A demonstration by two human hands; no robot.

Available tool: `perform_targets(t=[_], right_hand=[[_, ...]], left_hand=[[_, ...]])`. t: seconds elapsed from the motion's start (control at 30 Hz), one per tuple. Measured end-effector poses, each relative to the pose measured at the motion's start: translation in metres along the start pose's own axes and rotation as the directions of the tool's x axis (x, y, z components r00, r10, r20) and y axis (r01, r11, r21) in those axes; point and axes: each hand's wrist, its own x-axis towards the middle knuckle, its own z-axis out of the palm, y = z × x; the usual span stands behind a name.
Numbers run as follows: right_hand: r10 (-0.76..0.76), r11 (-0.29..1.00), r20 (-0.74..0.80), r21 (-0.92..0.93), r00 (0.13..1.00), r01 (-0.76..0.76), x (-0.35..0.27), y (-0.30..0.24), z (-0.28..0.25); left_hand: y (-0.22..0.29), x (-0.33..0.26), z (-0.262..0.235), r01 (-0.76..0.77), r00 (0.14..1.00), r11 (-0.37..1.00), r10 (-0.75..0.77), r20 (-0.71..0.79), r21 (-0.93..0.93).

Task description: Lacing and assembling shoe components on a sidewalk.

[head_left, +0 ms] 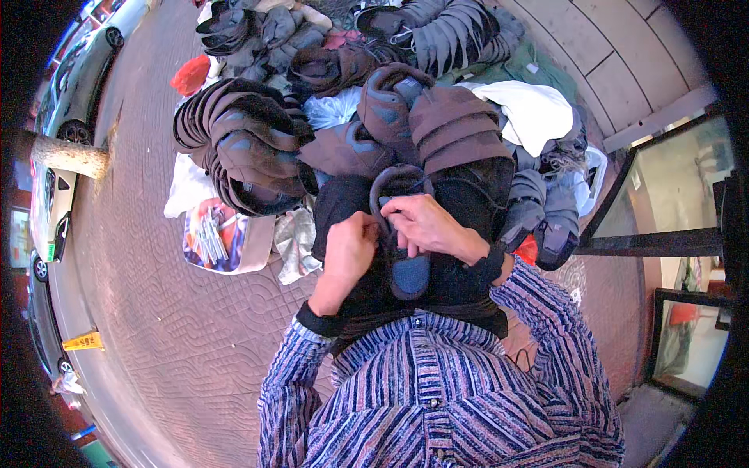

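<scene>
A dark grey shoe upper (410, 278) with a blue patch lies lengthwise on my black-trousered lap. My left hand (351, 251) is closed at its left edge, fingertips pressed together there. Reaching over from the right, my right hand (431, 226) has its fingers curled and pinched on the collar opening, close to the left fingertips. Any small item between the fingers is too hidden to make out. Just beyond my knees, brown shoe uppers (456, 129) are nested in a row, with a single brown upper (347, 148) with blue patches beside them.
A fanned stack of brown uppers (234, 140) stands left, above a bag holding thin white sticks (209, 238). Grey uppers (449, 35) pile up farther off. White cloth (534, 117) lies right, near a dark-framed glass panel (671, 187). Parked cars (82, 78) line the far left.
</scene>
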Motion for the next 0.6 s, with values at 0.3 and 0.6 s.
perform_targets(t=[0.3, 0.6], right_hand=[[0.059, 0.998, 0.192, 0.013, 0.980, -0.063, 0.010, 0.008, -0.010], [-0.469, 0.645, -0.238, -0.750, 0.850, 0.146, -0.001, 0.000, -0.042]], left_hand=[[0.000, -0.001, 0.001, 0.028, 0.999, 0.971, -0.034, -0.022, -0.239], [-0.018, -0.019, -0.020, 0.447, 0.881, 0.257, -0.293, 0.372, -0.857]])
